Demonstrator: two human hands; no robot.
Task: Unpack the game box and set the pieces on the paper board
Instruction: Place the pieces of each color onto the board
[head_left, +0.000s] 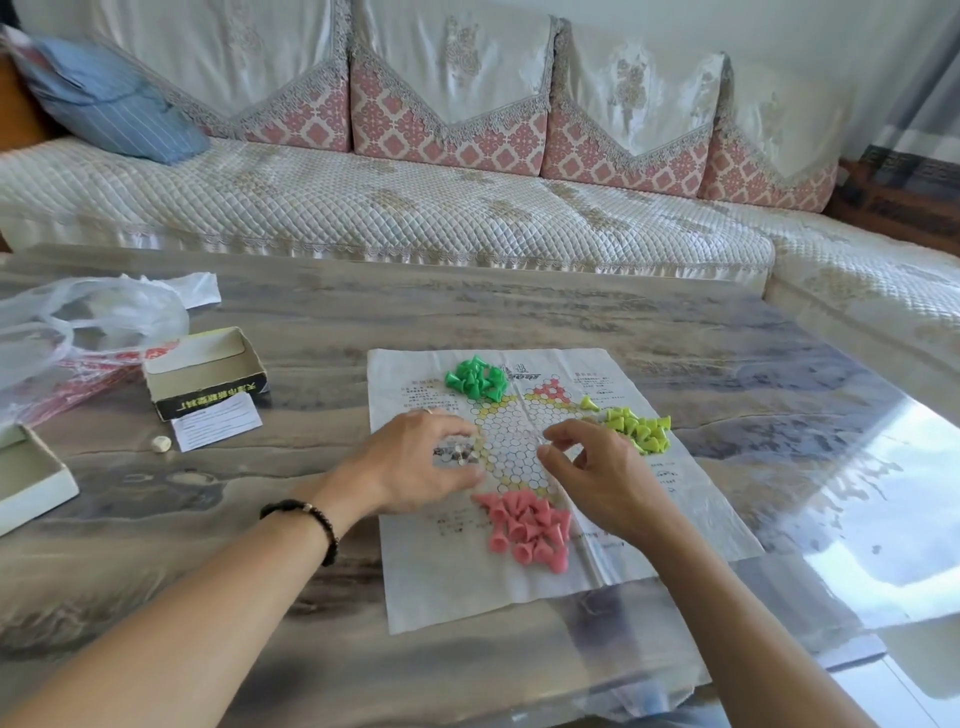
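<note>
The paper board (426, 582) lies flat on the table, printed with a hexagon grid. Several green pieces (475, 378) are piled at its far edge, several yellow-green pieces (641, 427) at the right, and several pink pieces (527, 525) at the near side. Under my left hand (415, 460) lie several clear pieces (457, 454); its fingers are curled over them. My right hand (592, 467) hovers over the grid with curled fingers, and its fingertips seem to pinch something clear, though this is hard to make out. The open game box (205, 371) sits left of the board.
A box lid (31, 480) lies at the far left edge. A plastic bag (88, 322) sits behind the box. A small paper slip (215, 421) and a die (160, 443) lie near the box. A sofa (415, 208) runs behind the table.
</note>
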